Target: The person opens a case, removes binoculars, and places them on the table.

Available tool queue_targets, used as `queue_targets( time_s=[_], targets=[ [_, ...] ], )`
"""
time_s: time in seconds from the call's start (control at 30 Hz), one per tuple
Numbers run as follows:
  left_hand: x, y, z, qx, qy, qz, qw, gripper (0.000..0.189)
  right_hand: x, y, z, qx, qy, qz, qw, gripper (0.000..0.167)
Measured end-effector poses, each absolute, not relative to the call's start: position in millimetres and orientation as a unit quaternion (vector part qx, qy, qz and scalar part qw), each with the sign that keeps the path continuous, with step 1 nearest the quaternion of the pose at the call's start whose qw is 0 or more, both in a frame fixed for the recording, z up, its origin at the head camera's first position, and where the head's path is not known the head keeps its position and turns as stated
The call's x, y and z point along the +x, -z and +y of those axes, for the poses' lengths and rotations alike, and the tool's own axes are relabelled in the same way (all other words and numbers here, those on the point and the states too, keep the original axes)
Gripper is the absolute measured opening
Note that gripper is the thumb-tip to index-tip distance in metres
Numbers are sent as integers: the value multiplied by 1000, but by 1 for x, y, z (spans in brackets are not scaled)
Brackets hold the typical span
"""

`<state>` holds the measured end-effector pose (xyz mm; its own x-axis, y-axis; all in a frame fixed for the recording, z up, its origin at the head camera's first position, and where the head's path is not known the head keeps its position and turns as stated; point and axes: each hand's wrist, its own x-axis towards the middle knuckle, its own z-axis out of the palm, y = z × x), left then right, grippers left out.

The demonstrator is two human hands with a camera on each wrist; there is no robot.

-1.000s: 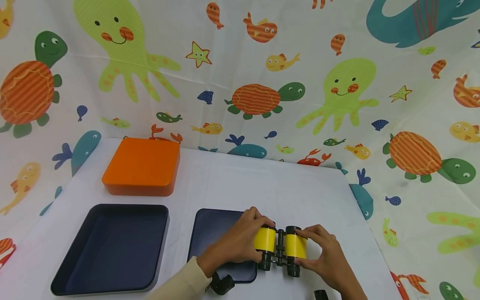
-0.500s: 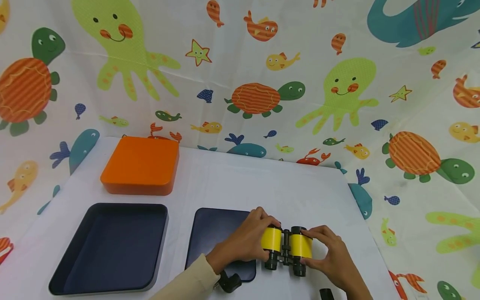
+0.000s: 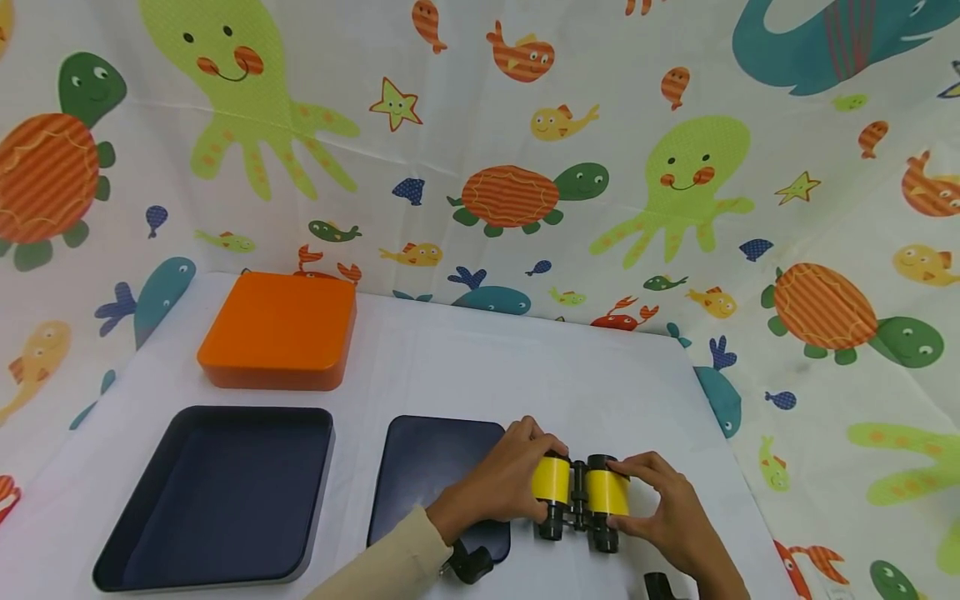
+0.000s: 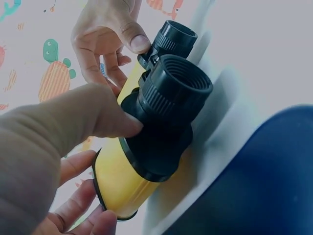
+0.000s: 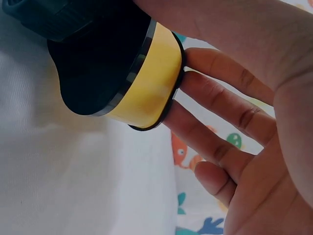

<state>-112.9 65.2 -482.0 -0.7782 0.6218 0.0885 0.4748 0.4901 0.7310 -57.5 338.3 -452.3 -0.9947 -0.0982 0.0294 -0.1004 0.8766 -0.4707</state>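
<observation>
Yellow-and-black binoculars (image 3: 579, 496) are held between both hands at the right of the dark tray lid, close over the white table. My left hand (image 3: 510, 475) pinches the left barrel, thumb at the eyepiece end and fingertips at the front rim. On the other barrel, my right hand (image 3: 663, 508) does the same from the right side. The left wrist view shows the black ribbed eyepieces (image 4: 178, 81) pointing toward the camera, with the left thumb beside the nearer one. In the right wrist view the fingers (image 5: 215, 98) press the front edge of the yellow barrel (image 5: 151, 83).
Left of the hands lies a flat dark blue tray (image 3: 435, 467), partly under the left forearm. A deeper dark blue tray (image 3: 217, 500) stands farther left, with an orange box (image 3: 281, 329) behind it. A sea-animal curtain (image 3: 420, 142) hangs behind the white table (image 3: 480, 358).
Both hands have shifted the binoculars to the right, away from the flat dark tray. The grip on each barrel looks the same, and the head view has turned slightly.
</observation>
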Motion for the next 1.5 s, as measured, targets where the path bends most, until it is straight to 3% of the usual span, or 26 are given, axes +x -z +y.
queue_targets(
  time_s=[0.6,0.8,0.97,1.1,1.33,1.5],
  targets=[
    [-109,484,58,314,-387,863,82,70,-61,454,341,36,-235,-971,-22,74],
    [-104,474,44,322,-387,860,79,66,-61,454,333,51,-234,-970,32,73],
    [-96,455,27,304,-391,867,51,57,-63,452,319,89,-252,-958,99,67],
    [-92,440,13,292,-399,869,22,51,-68,445,303,124,-271,-946,131,73],
    [-87,419,-8,292,-366,883,3,56,-79,431,278,177,-282,-928,167,88],
    [-85,411,-29,287,-329,900,-10,61,-91,424,257,208,-278,-924,161,93]
  ],
)
